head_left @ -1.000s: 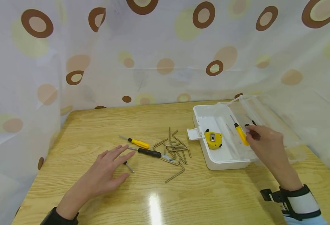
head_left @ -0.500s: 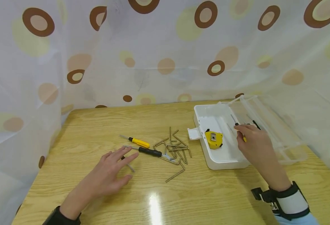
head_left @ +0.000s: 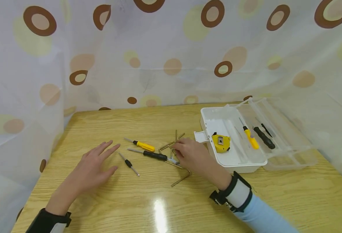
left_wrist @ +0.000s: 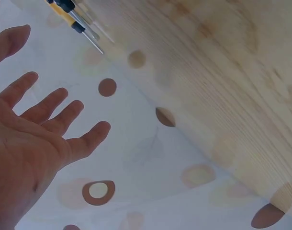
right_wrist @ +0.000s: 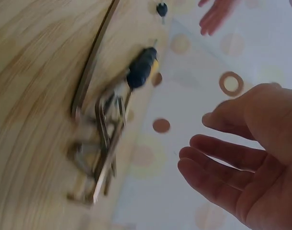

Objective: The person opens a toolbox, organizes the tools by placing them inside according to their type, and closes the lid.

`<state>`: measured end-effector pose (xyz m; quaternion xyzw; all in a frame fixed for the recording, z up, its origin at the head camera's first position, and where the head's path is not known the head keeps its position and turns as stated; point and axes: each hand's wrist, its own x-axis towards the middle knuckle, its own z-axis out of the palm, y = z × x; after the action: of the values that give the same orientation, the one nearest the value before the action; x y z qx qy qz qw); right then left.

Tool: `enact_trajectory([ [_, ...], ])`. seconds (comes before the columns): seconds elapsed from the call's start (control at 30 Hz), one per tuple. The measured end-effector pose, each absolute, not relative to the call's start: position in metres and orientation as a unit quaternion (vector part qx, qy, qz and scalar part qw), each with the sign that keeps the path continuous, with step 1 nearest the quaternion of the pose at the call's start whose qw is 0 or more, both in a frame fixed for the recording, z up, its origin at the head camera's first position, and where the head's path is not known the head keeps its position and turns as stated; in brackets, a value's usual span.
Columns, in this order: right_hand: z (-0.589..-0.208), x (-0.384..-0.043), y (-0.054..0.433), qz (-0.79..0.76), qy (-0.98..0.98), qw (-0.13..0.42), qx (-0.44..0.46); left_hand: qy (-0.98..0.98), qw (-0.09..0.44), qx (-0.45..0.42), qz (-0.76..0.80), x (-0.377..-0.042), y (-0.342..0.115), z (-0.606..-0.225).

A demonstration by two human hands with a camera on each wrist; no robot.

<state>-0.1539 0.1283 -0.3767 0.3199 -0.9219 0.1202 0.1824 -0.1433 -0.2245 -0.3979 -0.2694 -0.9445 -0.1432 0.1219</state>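
Note:
My right hand (head_left: 195,158) reaches over a pile of L-shaped hex keys (head_left: 166,147) on the table and hides part of it. In the right wrist view its fingers (right_wrist: 218,165) are loosely bent with nothing between them, beside the blurred keys. Spread flat in the air, my left hand (head_left: 92,170) stays near a small black-gripped screwdriver (head_left: 128,163) and holds nothing. Between the hands lie a yellow-handled screwdriver (head_left: 145,146) and a longer black-handled screwdriver (head_left: 154,155). One hex key (head_left: 181,180) sticks out at the front of the pile.
A white box (head_left: 237,168) stands at right, its clear lid (head_left: 300,158) folded open rightward. Inside is a yellow tape measure (head_left: 221,144). Another yellow screwdriver (head_left: 252,139) and a black screwdriver (head_left: 264,137) lie toward the hinge side. A patterned curtain (head_left: 150,84) borders the table.
My right hand has left the box and moved left to the hex keys, leaving the screwdrivers there uncovered. My left hand has drawn back leftward, off the small screwdriver.

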Motion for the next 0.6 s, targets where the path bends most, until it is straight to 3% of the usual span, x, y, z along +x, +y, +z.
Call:
enact_trajectory([
  [0.13,-0.381,-0.168,0.101,0.123,-0.929,0.084,0.339,-0.95,0.118,-0.247,-0.15,-0.149,-0.237,-0.398],
  [0.27,-0.389,-0.179,0.085,0.112,-0.931,0.026,0.346,-0.954,0.107,-0.232,-0.156,-0.155,-0.247,-0.401],
  [0.6,-0.405,-0.183,0.075,0.12,-0.929,0.012,0.35,-0.957,0.099,-0.227,-0.151,-0.163,-0.26,-0.41],
])
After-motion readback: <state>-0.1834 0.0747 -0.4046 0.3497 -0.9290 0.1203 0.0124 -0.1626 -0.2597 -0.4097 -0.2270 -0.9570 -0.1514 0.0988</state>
